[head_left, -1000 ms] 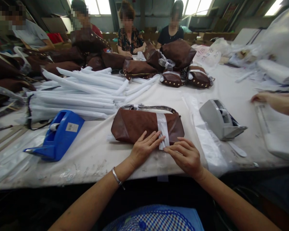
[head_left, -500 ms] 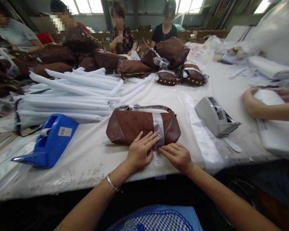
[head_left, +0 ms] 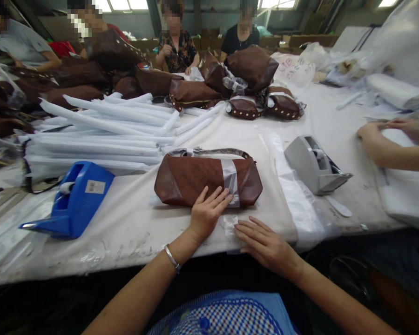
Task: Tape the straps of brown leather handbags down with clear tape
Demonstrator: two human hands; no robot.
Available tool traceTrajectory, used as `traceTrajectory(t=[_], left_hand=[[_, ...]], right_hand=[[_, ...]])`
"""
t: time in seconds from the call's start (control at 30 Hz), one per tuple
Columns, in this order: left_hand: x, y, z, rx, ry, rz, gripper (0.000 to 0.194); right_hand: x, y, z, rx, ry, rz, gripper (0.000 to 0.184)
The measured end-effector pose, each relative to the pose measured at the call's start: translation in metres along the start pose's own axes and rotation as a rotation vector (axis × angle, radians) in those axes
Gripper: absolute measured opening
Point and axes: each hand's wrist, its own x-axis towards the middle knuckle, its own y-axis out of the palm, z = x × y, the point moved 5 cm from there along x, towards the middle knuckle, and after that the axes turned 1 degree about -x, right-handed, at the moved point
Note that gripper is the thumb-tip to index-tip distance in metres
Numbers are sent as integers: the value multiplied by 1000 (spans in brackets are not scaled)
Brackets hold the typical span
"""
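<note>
A brown handbag (head_left: 192,179) with darker leather corners lies on the cloth-covered table in front of me, its wrapped strap (head_left: 216,152) along the far side. A band of clear plastic (head_left: 231,174) crosses the bag right of its middle. My left hand (head_left: 209,211) rests flat on the bag's near side, fingers spread, their tips at the band. Nearer the table edge, my right hand (head_left: 265,244) lies with fingers stretched out, touching a separate clear plastic strip (head_left: 231,227) stuck to the cloth. Neither hand grips anything.
A blue tape dispenser (head_left: 80,200) stands at left, a grey one (head_left: 310,165) at right. White wrapped rolls (head_left: 97,151) are heaped behind the blue one. Brown bags (head_left: 192,95) are piled farther back. At far right, a co-worker's hands (head_left: 384,139) rest on white material. Several people are opposite.
My right hand has drawn back from the bag's near edge toward the table edge and flattened out. A gap now shows between the band and the strip on the cloth.
</note>
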Motion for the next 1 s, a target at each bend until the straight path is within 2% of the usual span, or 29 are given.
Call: traceTrajectory(t=[0.1, 0.23, 0.4, 0.7, 0.83, 1.0], left_hand=[[-1, 1, 0, -4, -8, 1, 36], [-1, 2, -1, 10, -3, 11, 37], [-1, 2, -3, 24, -5, 8, 37], [-1, 2, -3, 26, -5, 13, 37], [-2, 1, -4, 45, 3, 17, 38], [-3, 2, -4, 77, 12, 9, 35]], right_hand=[[-10, 16, 7, 20, -13, 120, 56], [-7, 22, 7, 39, -39, 41, 49], [2, 9, 4, 63, -81, -76, 33], [16, -6, 2, 103, -138, -129, 22], [30, -27, -9, 160, -27, -249, 21], [61, -50, -39, 182, 134, -396, 19]])
